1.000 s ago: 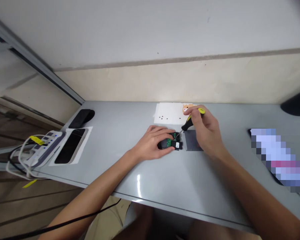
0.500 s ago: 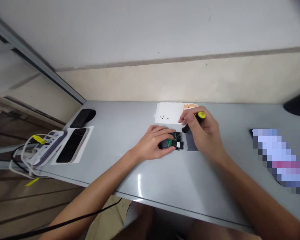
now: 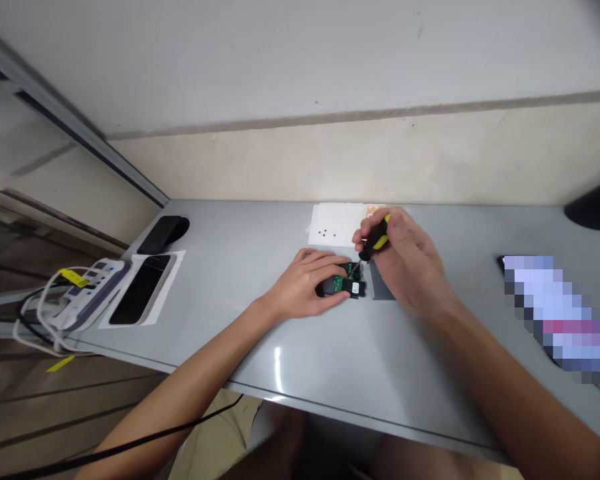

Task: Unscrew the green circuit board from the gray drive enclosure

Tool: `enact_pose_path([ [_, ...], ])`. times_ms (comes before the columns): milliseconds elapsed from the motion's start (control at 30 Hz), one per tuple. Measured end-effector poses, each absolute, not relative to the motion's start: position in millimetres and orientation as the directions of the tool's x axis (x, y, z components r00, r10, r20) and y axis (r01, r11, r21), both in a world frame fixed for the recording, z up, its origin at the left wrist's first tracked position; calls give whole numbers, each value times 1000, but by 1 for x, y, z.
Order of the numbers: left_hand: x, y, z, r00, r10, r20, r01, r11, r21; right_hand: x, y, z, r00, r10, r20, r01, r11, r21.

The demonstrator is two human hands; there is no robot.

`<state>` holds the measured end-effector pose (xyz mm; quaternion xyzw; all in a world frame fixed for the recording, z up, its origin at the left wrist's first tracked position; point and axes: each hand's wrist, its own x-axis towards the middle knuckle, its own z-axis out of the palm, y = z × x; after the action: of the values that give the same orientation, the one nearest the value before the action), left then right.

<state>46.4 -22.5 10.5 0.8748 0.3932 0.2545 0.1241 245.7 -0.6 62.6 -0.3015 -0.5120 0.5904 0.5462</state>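
Observation:
My left hand [image 3: 307,283] lies over a small opened black device [image 3: 356,289] on the desk, gripping it with fingers along its far side and the thumb along its near side. Part of a green circuit board [image 3: 338,283] shows in it, and a white sticker is on its black housing. In my right hand [image 3: 405,257] is a screwdriver [image 3: 377,237] with a black and yellow handle, tilted, its thin shaft reaching down to the device. Whether the tip sits in a screw is too small to tell. A dark flat piece [image 3: 381,283] lies partly under my right hand.
Several tiny dark screws [image 3: 325,233] rest on white paper [image 3: 345,220] behind the device. To the left are a phone [image 3: 143,290], a power strip [image 3: 90,293] with cables and a black object [image 3: 161,233]. At right lies a blurred-out screen [image 3: 555,307].
My right hand has turned about the screwdriver, so its yellow end cap now faces away and the fingers wrap differently. My left hand and the device keep their place.

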Motion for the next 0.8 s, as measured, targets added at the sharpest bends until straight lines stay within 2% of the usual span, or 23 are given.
enact_pose_path([
  [133, 46, -23, 11, 570, 731, 374, 606, -682, 409, 246, 2, 58, -172, 964, 205, -378, 127, -917],
  [333, 47, -23, 10, 557, 737, 383, 614, -676, 409, 248, 6, 58, -201, 960, 196, -381, 108, -918],
  [400, 47, -24, 10, 559, 738, 379, 614, -675, 409, 250, 7, 59, -180, 965, 192, -288, 135, -948],
  [567, 46, -24, 10, 564, 734, 378, 612, -679, 406, 249, 10, 56, 96, 964, 250, 60, 245, -968],
  [667, 45, -23, 8, 568, 722, 396, 609, -692, 388, 250, 11, 55, 137, 955, 264, 139, 245, -959],
  [800, 45, -23, 7, 570, 707, 418, 600, -706, 375, 253, 11, 54, 169, 970, 174, 159, 147, -976],
])
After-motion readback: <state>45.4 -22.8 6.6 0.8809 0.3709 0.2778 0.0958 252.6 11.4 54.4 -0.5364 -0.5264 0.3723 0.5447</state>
